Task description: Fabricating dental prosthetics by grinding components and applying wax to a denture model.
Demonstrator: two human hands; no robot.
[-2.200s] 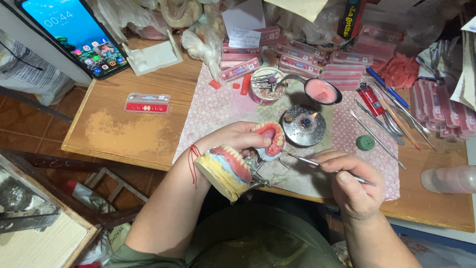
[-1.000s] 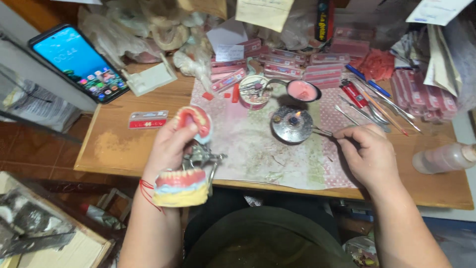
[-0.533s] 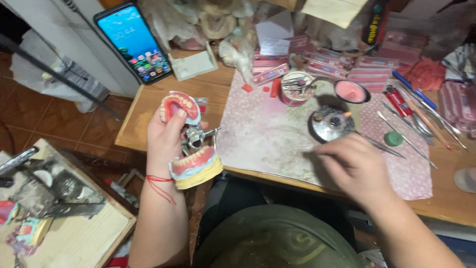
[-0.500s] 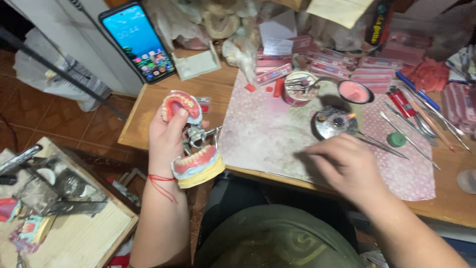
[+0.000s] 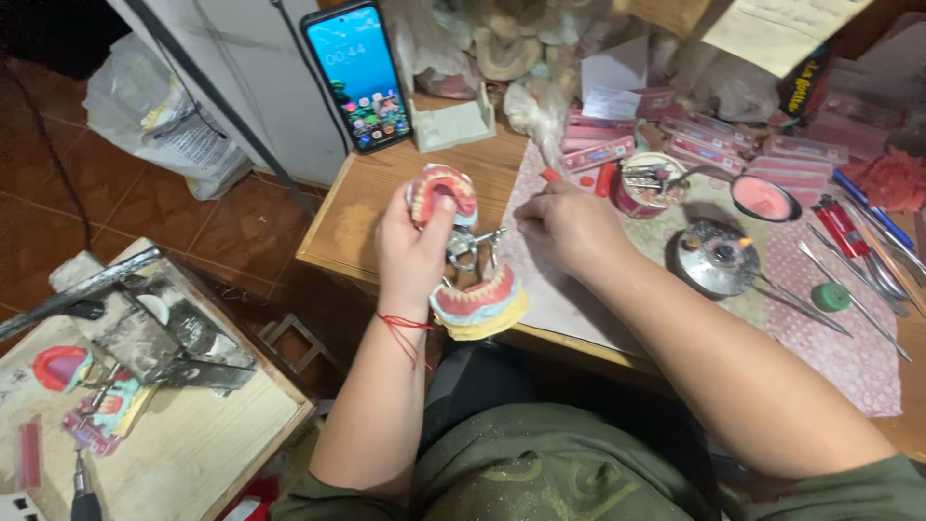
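My left hand [image 5: 413,253] holds a hinged metal articulator [image 5: 470,247] opened wide. Its upper pink wax denture [image 5: 442,189] sits above my thumb, and the lower denture on a yellow stone cast [image 5: 479,304] hangs below my wrist. My right hand [image 5: 569,227] rests on the patterned cloth [image 5: 849,357] just right of the articulator, fingers curled around a small red-tipped piece [image 5: 549,176]. A small lit burner [image 5: 716,255] with a flame stands to the right.
A phone [image 5: 358,75] leans at the back left. A tin of tools [image 5: 646,183], a pink wax dish [image 5: 762,198], several metal instruments [image 5: 854,314] and pink wax boxes [image 5: 675,135] crowd the desk. A low wooden board [image 5: 145,425] with casts lies left.
My right hand left the instruments by the burner and moved left across the cloth to beside the articulator. The camera turned left; my left hand keeps holding the open articulator.
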